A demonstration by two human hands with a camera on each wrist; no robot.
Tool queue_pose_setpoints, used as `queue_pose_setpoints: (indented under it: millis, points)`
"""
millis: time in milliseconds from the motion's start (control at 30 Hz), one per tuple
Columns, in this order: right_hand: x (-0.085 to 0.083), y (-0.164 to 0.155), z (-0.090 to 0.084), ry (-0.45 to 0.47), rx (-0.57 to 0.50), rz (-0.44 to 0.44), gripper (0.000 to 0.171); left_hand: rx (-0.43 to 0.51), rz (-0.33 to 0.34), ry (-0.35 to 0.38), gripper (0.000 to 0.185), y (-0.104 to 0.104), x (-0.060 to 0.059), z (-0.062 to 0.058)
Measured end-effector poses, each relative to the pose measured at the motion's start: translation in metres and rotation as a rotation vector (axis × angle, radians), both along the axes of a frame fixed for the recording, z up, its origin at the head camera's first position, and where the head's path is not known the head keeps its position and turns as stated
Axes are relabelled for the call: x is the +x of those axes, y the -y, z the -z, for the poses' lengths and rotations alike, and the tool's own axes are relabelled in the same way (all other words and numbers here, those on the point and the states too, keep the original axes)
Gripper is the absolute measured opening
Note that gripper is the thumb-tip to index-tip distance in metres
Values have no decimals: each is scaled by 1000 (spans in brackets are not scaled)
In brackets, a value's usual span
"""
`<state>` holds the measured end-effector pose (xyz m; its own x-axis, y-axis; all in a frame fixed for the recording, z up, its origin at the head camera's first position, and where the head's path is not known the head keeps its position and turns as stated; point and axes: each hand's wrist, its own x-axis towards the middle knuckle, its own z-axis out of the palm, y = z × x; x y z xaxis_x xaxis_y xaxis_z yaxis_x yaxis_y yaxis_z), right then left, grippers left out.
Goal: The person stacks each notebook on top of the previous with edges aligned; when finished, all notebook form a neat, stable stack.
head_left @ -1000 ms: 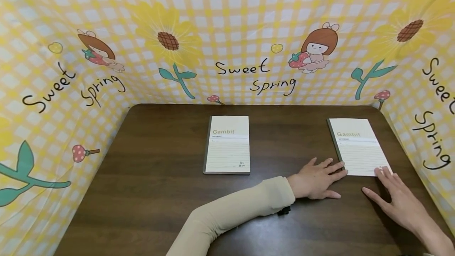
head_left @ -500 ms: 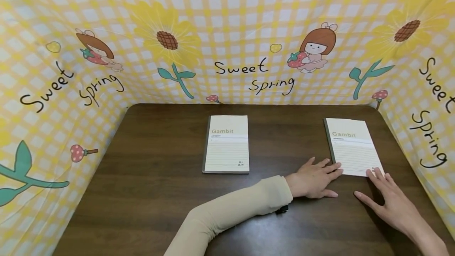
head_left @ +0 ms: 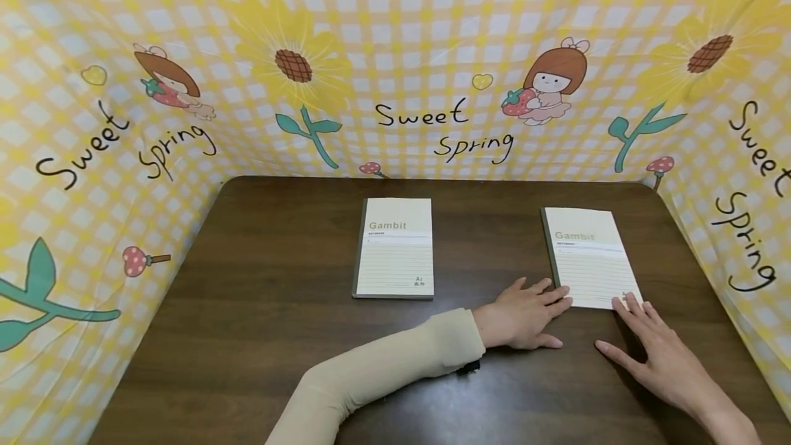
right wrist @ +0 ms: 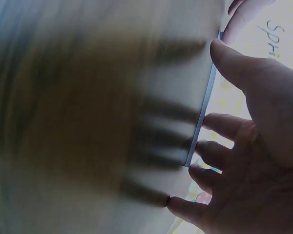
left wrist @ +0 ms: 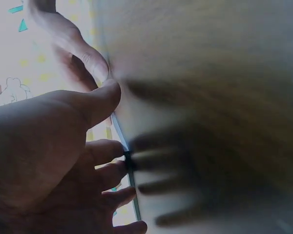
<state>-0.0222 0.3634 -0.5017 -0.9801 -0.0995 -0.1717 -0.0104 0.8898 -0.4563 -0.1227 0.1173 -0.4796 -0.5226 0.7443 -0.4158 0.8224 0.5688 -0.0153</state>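
A cream "Gambit" notebook [head_left: 589, 265] with a dark spine lies slightly turned on the right part of the table. My left hand [head_left: 524, 314] is spread on the tabletop, its fingertips touching the lower left of that notebook. At the notebook's lower right corner, the straight fingers of my right hand [head_left: 658, 356] rest on it, thumb held apart. In the right wrist view the notebook's thin edge [right wrist: 205, 105] runs past the fingertips. Neither hand curls round it. A matching notebook [head_left: 395, 256] lies flat and straight, left of both hands, untouched.
The dark wooden table [head_left: 247, 349] has rounded far corners. Yellow checked cloth [head_left: 426, 67] printed with flowers and "Sweet Spring" hangs at its back and sides. A gap of bare tabletop separates the two notebooks.
The right-hand notebook has slid left across the table, and both hands have shifted left with it, keeping contact. The other notebook has stayed in place.
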Motion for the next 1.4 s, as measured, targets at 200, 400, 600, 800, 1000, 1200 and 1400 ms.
queue_pose_setpoints:
  millis: [200, 400, 600, 800, 1000, 1200, 1400]
  points:
    - [1, 19, -1, -27, -4, -42, 92, 46, -16, 2, 81, 27, 7, -4]
    - [2, 43, -2, -51, 12, -84, 91, 83, -48, 28, 79, 58, 15, -9]
    - [3, 67, -5, -87, 27, -131, 88, 145, -93, 105, 77, 89, 20, -14]
    - [5, 86, -6, -135, 61, -176, 87, 184, -110, 158, 77, 115, 30, -17]
    - [8, 103, -3, -159, 85, -206, 84, 194, -153, 179, 76, 133, 37, -18]
    - [10, 110, -4, -169, 69, -204, 82, 241, -150, 204, 74, 141, 38, -16]
    - [7, 109, -7, -212, -15, -186, 75, 473, -193, 248, 78, 138, 34, -6]
